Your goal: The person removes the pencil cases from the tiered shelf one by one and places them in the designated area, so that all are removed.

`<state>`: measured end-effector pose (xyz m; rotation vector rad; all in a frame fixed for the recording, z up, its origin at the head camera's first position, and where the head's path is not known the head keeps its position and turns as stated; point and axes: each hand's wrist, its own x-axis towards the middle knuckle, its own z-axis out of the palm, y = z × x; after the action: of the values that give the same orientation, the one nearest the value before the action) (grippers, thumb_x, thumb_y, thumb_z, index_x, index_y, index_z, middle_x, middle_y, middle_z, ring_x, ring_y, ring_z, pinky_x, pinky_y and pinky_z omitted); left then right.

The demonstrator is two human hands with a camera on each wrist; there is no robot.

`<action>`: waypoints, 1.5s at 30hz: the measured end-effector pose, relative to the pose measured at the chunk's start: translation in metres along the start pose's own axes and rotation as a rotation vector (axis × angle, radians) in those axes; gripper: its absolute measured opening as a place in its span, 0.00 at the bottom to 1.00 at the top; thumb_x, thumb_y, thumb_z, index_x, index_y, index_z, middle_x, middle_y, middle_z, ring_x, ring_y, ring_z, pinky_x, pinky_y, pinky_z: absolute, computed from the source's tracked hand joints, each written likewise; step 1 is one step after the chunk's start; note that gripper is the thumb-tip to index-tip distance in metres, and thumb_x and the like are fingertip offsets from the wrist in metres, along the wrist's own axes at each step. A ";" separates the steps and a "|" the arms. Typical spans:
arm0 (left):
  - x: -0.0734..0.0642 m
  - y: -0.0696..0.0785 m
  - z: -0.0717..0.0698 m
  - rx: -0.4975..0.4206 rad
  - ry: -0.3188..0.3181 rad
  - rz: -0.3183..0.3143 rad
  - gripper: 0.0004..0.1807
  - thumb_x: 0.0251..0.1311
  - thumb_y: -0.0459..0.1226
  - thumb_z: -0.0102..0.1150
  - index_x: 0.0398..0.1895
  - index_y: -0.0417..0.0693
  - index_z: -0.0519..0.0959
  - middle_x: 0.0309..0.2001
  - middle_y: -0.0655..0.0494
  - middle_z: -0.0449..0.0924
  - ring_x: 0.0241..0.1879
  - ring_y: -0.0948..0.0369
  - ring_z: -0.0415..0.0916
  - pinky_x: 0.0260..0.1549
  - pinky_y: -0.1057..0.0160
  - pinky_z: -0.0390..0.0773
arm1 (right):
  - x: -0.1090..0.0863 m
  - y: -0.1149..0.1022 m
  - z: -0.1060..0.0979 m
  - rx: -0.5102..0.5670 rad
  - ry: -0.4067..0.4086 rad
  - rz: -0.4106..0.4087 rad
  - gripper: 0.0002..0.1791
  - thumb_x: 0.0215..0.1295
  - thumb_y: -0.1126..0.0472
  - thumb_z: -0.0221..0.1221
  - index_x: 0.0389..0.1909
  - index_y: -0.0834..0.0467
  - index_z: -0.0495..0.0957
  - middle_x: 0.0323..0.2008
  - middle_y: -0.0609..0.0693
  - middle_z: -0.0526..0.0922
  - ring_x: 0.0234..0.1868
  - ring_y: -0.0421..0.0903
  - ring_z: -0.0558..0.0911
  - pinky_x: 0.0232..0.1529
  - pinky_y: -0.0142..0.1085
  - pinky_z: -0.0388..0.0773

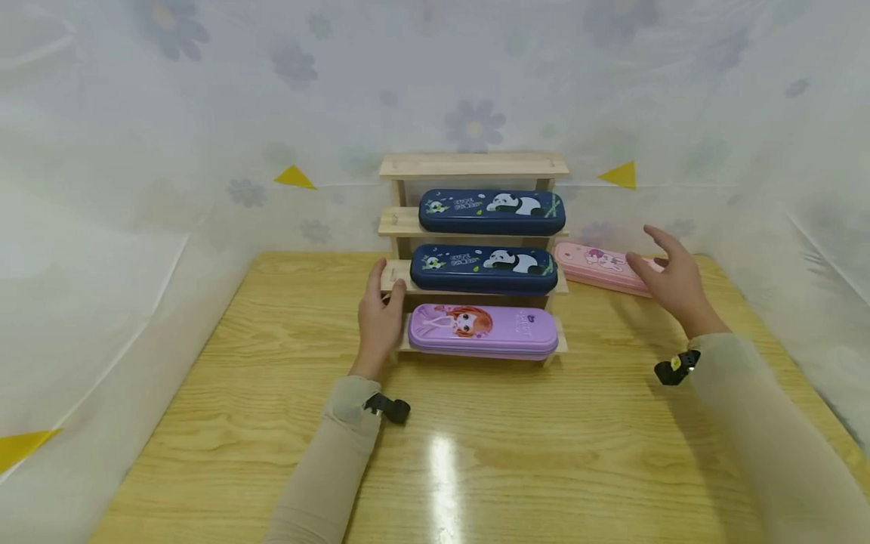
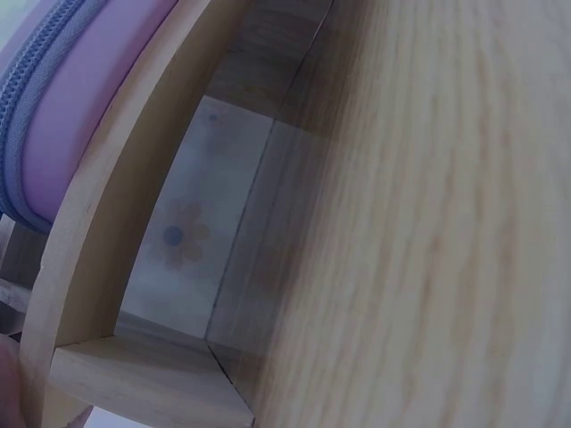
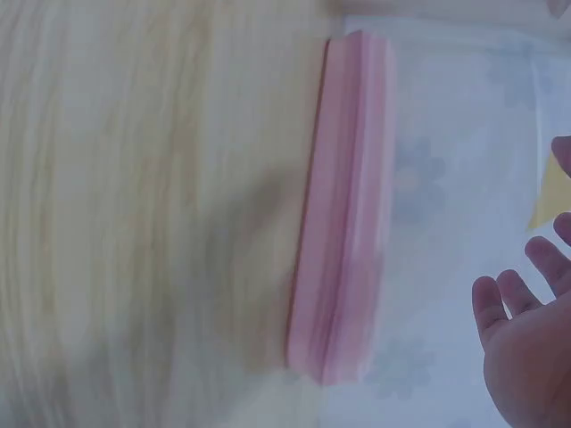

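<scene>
A stepped wooden rack (image 1: 473, 165) carries two dark blue panda pencil cases, one upper (image 1: 469, 219) and one lower (image 1: 462, 279). Below them, on the lowest shelf, lies a purple pencil case (image 1: 506, 332) with a girl's picture. My left hand (image 1: 381, 325) holds the left end of the rack, its thumb by the shelf front. Right of the rack, a pink pencil case (image 1: 605, 264) with a rabbit picture rests on the table. My right hand (image 1: 676, 287) is over its right end, fingers spread and thumb extended. The right wrist view shows this pink case apart from the fingers (image 3: 546, 259).
The rack stands on a wood-grain table (image 1: 272, 423), near its back edge. A pale flowered sheet (image 1: 170, 136) hangs behind and at both sides. Yellow triangles (image 1: 294, 177) mark the sheet.
</scene>
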<state>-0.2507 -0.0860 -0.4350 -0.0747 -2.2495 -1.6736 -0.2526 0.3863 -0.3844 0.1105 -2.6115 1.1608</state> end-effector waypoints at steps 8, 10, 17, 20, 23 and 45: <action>0.000 -0.001 0.001 -0.005 0.001 0.001 0.31 0.73 0.50 0.49 0.76 0.59 0.59 0.70 0.54 0.66 0.65 0.58 0.66 0.64 0.56 0.67 | 0.003 -0.034 0.008 0.062 0.041 -0.059 0.35 0.71 0.48 0.57 0.77 0.40 0.56 0.76 0.48 0.55 0.73 0.55 0.57 0.65 0.60 0.60; 0.000 0.000 0.001 -0.008 0.001 -0.004 0.31 0.73 0.49 0.49 0.76 0.59 0.59 0.70 0.53 0.67 0.65 0.58 0.67 0.64 0.56 0.67 | 0.006 -0.043 0.011 0.063 0.051 -0.080 0.35 0.70 0.49 0.58 0.76 0.41 0.57 0.75 0.48 0.57 0.73 0.54 0.59 0.66 0.59 0.61; -0.001 0.002 0.001 -0.001 0.004 -0.011 0.31 0.72 0.49 0.49 0.76 0.59 0.59 0.69 0.53 0.68 0.65 0.58 0.67 0.64 0.56 0.66 | 0.016 -0.073 0.022 0.092 0.059 -0.127 0.35 0.69 0.51 0.61 0.75 0.41 0.60 0.73 0.46 0.60 0.72 0.50 0.62 0.66 0.56 0.63; 0.000 0.002 0.001 0.002 0.011 -0.008 0.31 0.72 0.49 0.50 0.76 0.59 0.60 0.69 0.52 0.68 0.65 0.57 0.67 0.64 0.56 0.67 | 0.021 -0.084 0.027 0.110 0.044 -0.153 0.36 0.68 0.52 0.62 0.75 0.42 0.60 0.73 0.46 0.60 0.72 0.50 0.62 0.66 0.55 0.63; 0.000 0.002 0.001 -0.004 0.016 -0.003 0.31 0.72 0.49 0.50 0.76 0.59 0.60 0.68 0.52 0.69 0.64 0.57 0.68 0.63 0.56 0.67 | 0.026 -0.095 0.032 0.119 0.033 -0.183 0.37 0.67 0.54 0.63 0.75 0.43 0.61 0.73 0.47 0.61 0.71 0.50 0.62 0.66 0.53 0.65; 0.001 -0.001 0.000 0.007 -0.003 -0.006 0.31 0.73 0.50 0.49 0.76 0.59 0.59 0.70 0.56 0.66 0.66 0.60 0.65 0.65 0.56 0.65 | 0.050 -0.131 0.069 0.064 -0.082 -0.286 0.44 0.59 0.50 0.70 0.75 0.47 0.61 0.73 0.51 0.59 0.70 0.53 0.59 0.62 0.60 0.64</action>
<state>-0.2517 -0.0862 -0.4358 -0.0686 -2.2595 -1.6698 -0.2922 0.2494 -0.3200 0.5358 -2.5208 1.1572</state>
